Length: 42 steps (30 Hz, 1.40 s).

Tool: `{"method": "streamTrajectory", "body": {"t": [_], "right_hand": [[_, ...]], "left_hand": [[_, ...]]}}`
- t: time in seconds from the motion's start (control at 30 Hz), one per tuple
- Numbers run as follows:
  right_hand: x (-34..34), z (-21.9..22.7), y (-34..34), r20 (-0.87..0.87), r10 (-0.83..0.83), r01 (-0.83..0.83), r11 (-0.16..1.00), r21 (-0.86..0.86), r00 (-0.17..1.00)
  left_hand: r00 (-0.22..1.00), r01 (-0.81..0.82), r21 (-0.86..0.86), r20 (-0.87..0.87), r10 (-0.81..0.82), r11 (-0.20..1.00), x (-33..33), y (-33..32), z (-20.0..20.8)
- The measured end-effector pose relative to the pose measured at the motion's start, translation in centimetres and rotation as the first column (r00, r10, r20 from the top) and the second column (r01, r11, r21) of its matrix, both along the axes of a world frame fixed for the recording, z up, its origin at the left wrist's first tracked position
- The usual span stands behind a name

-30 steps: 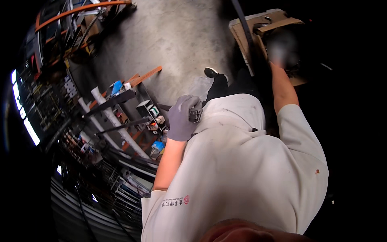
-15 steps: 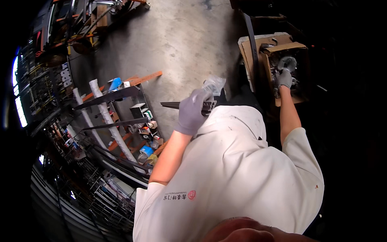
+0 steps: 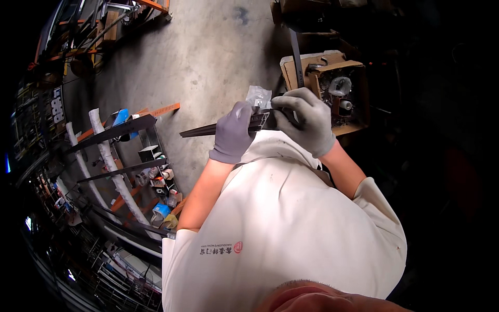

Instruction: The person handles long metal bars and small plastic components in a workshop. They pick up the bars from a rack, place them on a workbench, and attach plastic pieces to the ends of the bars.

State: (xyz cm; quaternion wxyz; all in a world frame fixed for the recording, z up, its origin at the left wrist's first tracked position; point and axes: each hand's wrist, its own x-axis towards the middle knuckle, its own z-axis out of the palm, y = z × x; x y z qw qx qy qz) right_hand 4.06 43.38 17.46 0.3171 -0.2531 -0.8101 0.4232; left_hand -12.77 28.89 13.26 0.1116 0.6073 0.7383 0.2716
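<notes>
My left hand (image 3: pixel 233 134), in a grey glove, is closed around a dark metal profile (image 3: pixel 200 131) that points out to the left. Its cut, hollow end shows at the right of the fingers. A small clear plastic bag (image 3: pixel 258 96) sticks up just beyond this hand; whether the fingers pinch it is unclear. My right hand (image 3: pixel 307 120), also gloved, is at the profile's end with its fingers curled and pinched beside the bag. What lies between those fingertips is too small to make out.
An open cardboard box (image 3: pixel 358 126) at the right holds plastic-wrapped parts and small hardware. A dark strip (image 3: pixel 297 57) stands beside it. At the left, a rack with white-wrapped bars (image 3: pixel 106 151) carries dark profiles. A small shelf of boxes (image 3: pixel 156 166) stands by it.
My right hand has come out of the cardboard box and over to the end of the profile, beside my left hand. The whole view has shifted somewhat, moving the surroundings leftward.
</notes>
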Motion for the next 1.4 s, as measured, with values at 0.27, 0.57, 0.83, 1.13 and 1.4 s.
{"method": "streamTrajectory", "body": {"t": [0.27,0.57,0.83,1.13,1.4], "right_hand": [[-0.8,0.3,-0.4,0.135,0.038,-0.064,0.979,0.194,0.990],[4.4,-3.1,1.0,-0.020,-0.389,0.384,0.916,-0.116,0.921],[20.3,-23.1,5.6,0.787,-0.449,0.440,0.861,0.255,0.422],[17.5,-40.2,9.2,0.900,0.017,0.396,0.894,-0.209,0.436],[14.3,-46.1,11.5,0.942,0.138,0.266,0.938,-0.223,0.306]], "left_hand": [[0.999,0.035,0.080,0.015,-0.037,0.996,0.2,-0.4,0.6],[0.999,-0.046,0.111,0.012,0.045,0.993,0.2,-0.8,-0.6],[0.997,-0.066,-0.052,0.027,0.068,0.996,0.8,-1.1,-2.0],[0.999,-0.014,-0.127,0.032,0.018,0.992,3.7,0.5,-1.0],[0.999,-0.020,-0.221,0.033,0.028,0.975,4.9,0.8,-0.2]]}}
